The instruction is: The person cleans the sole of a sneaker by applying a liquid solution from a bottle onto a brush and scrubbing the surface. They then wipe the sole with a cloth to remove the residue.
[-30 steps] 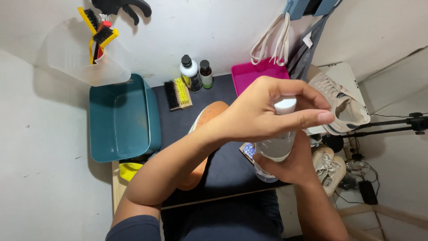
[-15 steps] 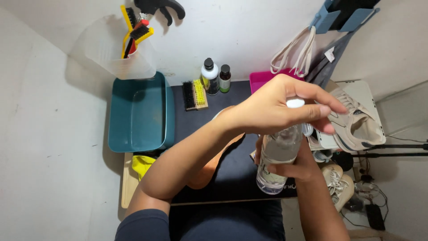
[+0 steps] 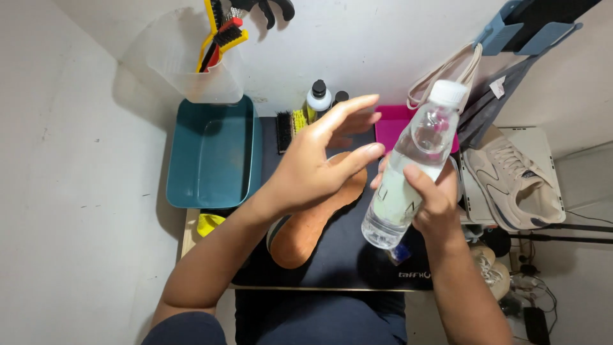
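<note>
The teal basin (image 3: 214, 153) sits well to the left of the grip, the dark mat (image 3: 345, 252) spreads beneath it, and a beige sneaker (image 3: 511, 179) lies off to its right. Under the hands rests an orange insole (image 3: 313, 223). The right hand (image 3: 434, 201) wraps the lower half of a clear plastic bottle (image 3: 412, 166) — fingers pressed around its label, the bottle tilted with its white cap (image 3: 447, 92) up and away. The left hand (image 3: 319, 163) hangs just left of the bottle, fingers spread, holding nothing. A one-handed hold low on a tilted bottle could slip, and a loose cap might let water spill onto the insole — a judgement only.
</note>
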